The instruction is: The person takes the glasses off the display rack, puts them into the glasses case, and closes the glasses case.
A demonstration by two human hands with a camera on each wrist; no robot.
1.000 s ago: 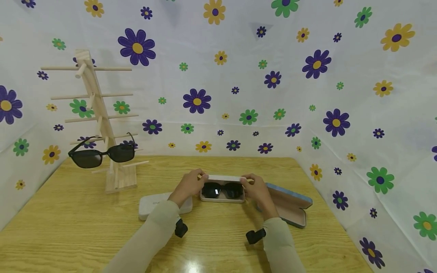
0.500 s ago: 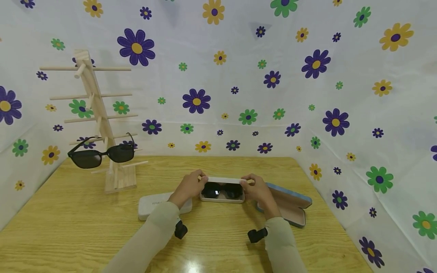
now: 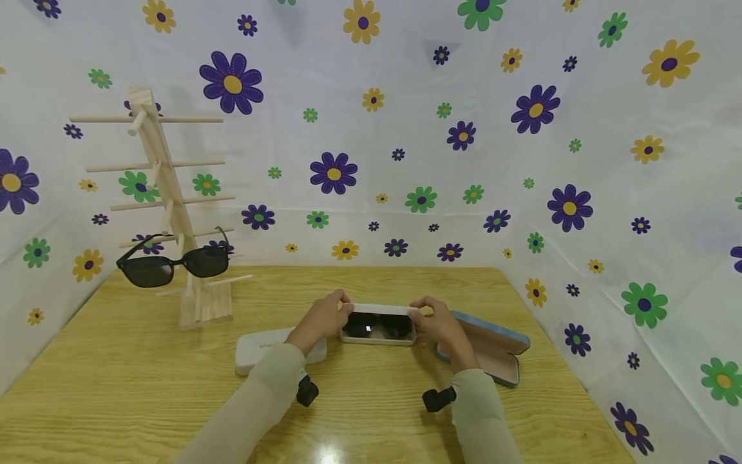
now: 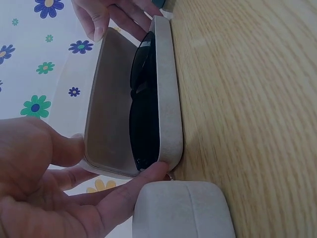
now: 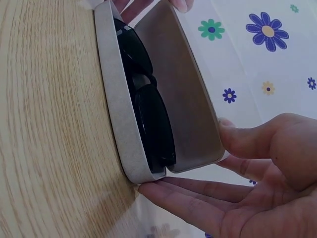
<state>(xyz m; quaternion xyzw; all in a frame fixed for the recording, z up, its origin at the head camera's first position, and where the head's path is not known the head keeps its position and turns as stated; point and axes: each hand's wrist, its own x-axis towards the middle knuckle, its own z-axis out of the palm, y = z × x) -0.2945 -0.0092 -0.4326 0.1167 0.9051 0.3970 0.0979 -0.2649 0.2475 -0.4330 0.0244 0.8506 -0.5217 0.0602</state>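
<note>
A light grey glasses case (image 3: 378,341) stands partly open on the table, with dark sunglasses (image 3: 397,327) lying inside. My left hand (image 3: 320,320) grips the case's left end; in the left wrist view its thumb (image 4: 68,150) is on the lid's edge and a fingertip touches the base's corner. At the opposite end my right hand (image 3: 439,324) holds the case the same way, its thumb (image 5: 242,139) on the lid (image 5: 190,94) and other fingers by the hinge corner. The lid is tilted over the sunglasses, hiding their upper part in the head view.
A shut light case (image 3: 252,351) lies under my left forearm. An open blue case (image 3: 493,348) sits right of my right hand. At the left back, a wooden display rack (image 3: 168,174) bears black sunglasses (image 3: 199,261) low down. Flowered cloth (image 3: 406,96) hangs behind the table (image 3: 359,412).
The lid has swung lower toward the base under both hands, covering more of the sunglasses. The base and the other cases have stayed where they were.
</note>
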